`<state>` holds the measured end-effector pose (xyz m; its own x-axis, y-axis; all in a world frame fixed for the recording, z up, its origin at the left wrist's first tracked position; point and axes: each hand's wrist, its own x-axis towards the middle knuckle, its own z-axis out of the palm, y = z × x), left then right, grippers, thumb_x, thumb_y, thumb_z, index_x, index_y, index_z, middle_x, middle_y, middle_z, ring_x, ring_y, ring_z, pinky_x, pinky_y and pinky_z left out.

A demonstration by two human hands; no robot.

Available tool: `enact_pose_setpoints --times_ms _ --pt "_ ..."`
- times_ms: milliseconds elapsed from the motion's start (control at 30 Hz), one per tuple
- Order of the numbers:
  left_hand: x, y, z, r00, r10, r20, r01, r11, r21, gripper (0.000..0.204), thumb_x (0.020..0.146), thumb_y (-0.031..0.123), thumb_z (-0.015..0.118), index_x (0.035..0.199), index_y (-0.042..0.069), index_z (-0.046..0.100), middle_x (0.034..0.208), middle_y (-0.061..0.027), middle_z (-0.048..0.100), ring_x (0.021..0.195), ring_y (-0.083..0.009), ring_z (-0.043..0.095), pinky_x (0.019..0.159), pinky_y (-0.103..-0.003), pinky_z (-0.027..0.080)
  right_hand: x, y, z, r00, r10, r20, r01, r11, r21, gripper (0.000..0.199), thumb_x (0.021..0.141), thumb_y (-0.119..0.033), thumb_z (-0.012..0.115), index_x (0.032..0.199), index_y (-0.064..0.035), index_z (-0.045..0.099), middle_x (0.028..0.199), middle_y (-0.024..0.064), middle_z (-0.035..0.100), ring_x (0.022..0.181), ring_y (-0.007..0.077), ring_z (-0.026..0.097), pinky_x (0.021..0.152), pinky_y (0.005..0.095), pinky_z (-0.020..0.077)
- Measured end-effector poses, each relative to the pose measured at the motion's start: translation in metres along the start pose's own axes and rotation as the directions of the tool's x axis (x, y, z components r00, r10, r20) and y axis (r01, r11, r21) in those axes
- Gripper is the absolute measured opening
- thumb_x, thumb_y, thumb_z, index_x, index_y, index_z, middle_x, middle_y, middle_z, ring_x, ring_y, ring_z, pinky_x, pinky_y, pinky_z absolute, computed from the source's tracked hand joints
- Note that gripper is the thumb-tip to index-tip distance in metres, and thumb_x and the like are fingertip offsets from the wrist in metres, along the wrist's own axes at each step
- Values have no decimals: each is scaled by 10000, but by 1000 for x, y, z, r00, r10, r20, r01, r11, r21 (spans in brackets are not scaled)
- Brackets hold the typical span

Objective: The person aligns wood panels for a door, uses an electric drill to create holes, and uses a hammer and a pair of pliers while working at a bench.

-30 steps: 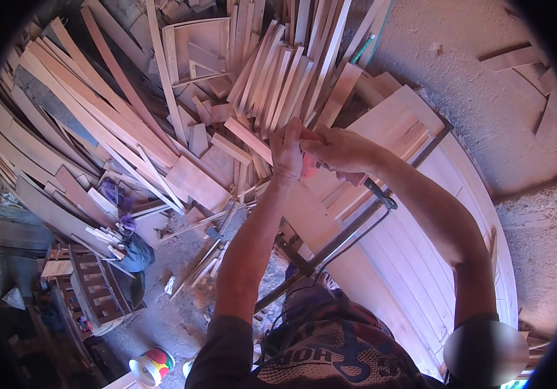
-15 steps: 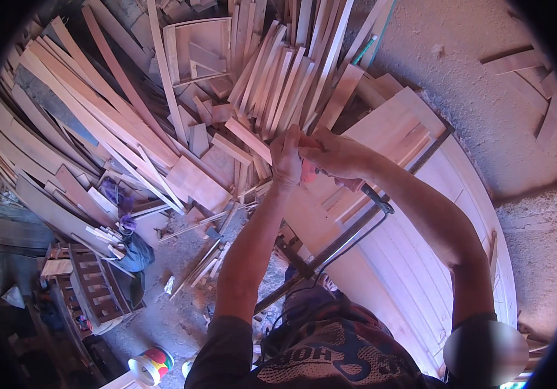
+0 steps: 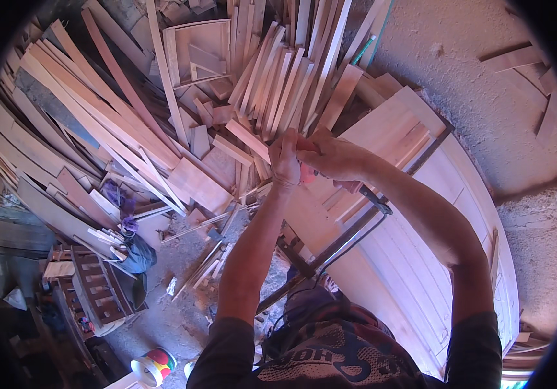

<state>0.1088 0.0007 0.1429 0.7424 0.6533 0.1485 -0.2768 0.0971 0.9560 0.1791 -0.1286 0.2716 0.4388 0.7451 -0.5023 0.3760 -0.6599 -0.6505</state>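
My left hand (image 3: 285,159) and my right hand (image 3: 340,157) are closed around a red power tool (image 3: 307,174). They meet above the far end of a pale wooden panel (image 3: 414,272). Most of the tool is hidden under my fingers, so its exact kind cannot be made out. A black cord (image 3: 356,245) curves over the panel towards my body. Across the panel runs a long dark metal bar clamp (image 3: 349,235), whose black head (image 3: 377,200) sits just below my right hand.
Many loose wooden strips (image 3: 278,78) lean in piles beyond my hands, and long boards (image 3: 90,110) fan out at the left. A dark slatted wooden piece (image 3: 97,288) and a coloured bucket (image 3: 154,366) stand at the lower left. Offcuts (image 3: 210,262) litter the floor.
Both hands remain closed on the red tool in nearly the same place, with only a very slight shift. The blurred round patch by my right sleeve is no longer in view.
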Motion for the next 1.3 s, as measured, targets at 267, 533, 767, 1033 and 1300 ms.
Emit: enact_pose_setpoints --times_ms 267,533,767,1033,1300 --pt "-6 7 2 999 37 -8 -37 999 10 534 1012 376 453 707 -12 657 644 -86 651 592 -134 562 595 -292 455 -4 -8 3 1000 -9 22 10 999 -38 637 977 -543 435 823 55 591 586 149 585 406 247 599 363 356 496" --pt "-7 9 2 996 51 69 -53 998 29 530 1011 369 459 707 -14 664 638 -78 646 590 -132 564 592 -290 456 -8 -6 2 998 50 49 -48 998 -41 503 973 -503 459 1144 -37 539 639 90 568 460 188 587 377 324 463" --pt "-6 1 4 997 39 70 -42 998 45 531 1007 363 461 697 -16 666 642 -81 657 589 -133 575 597 -294 462 -2 8 8 999 49 18 -48 998 -49 508 964 -484 482 1233 -58 544 742 119 632 516 210 632 437 344 503" --pt "-11 5 5 998 2 63 -2 1000 -4 524 1009 361 464 695 -9 661 639 -64 650 590 -121 563 605 -276 450 6 11 9 997 49 62 -46 998 -39 518 967 -482 491 1235 -40 531 817 149 658 523 222 645 453 350 520" --pt "-8 -6 1 999 12 37 -12 1000 -14 491 1001 337 484 692 -5 653 632 -60 645 588 -114 562 597 -273 447 7 12 11 999 6 34 -4 999 -54 565 969 -490 485 1218 15 527 793 146 654 528 229 648 482 357 529"
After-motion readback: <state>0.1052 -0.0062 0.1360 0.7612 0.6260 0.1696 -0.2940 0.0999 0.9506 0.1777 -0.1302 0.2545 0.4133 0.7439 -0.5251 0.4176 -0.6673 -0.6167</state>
